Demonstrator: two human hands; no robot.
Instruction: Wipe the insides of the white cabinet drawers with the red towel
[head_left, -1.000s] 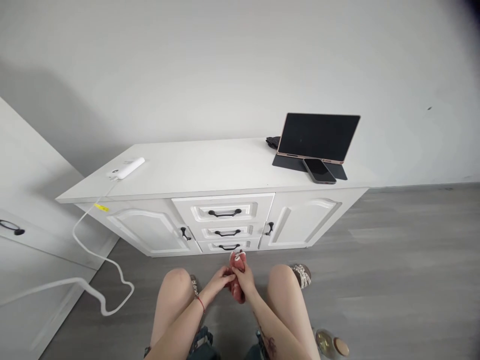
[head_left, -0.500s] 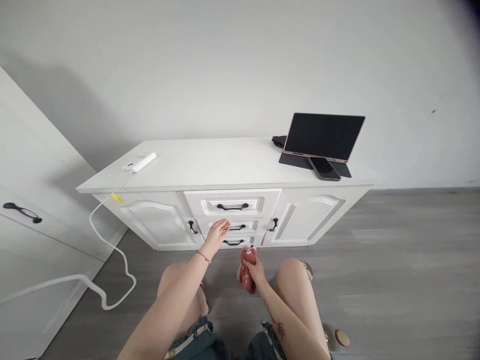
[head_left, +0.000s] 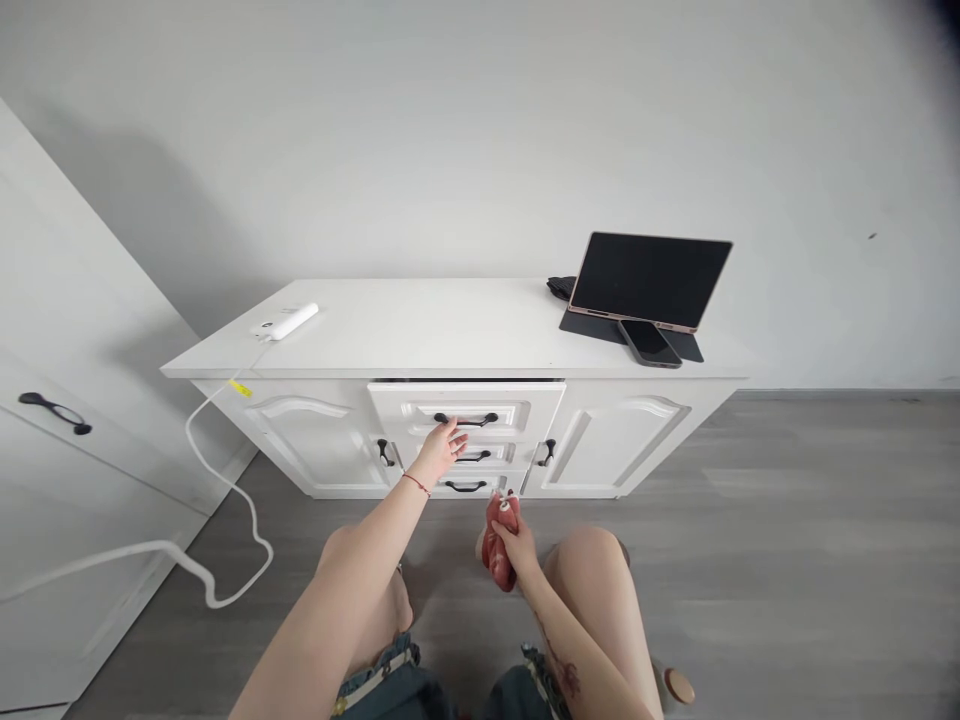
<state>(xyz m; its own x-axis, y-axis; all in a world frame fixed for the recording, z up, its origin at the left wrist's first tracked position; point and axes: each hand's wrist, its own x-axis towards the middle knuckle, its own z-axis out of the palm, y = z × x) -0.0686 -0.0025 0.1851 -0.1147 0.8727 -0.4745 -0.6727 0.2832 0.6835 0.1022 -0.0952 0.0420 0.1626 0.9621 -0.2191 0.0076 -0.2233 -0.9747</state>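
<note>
My left hand point(head_left: 441, 450) is at the left end of the top drawer's black handle point(head_left: 476, 420), its fingers hooked around it. The white top drawer point(head_left: 517, 418) stands slightly out, with a thin dark gap above its front. Low between my knees, my right hand point(head_left: 519, 552) grips a soft red sock-like cloth bundle point(head_left: 499, 562) with white marks. White bits show at the bundle's upper end; its exact kind is unclear.
On the white cabinet top point(head_left: 420, 325) stand a tablet point(head_left: 651, 280) with a phone point(head_left: 649, 343) before it. A white power device point(head_left: 289, 322) lies left, its cable point(head_left: 251, 520) looping down. A jar with a wooden lid point(head_left: 679, 686) is beside my right leg.
My left hand has moved up to the top drawer's handle, and that drawer has come out slightly. My right hand keeps hold of the red cloth bundle.
</note>
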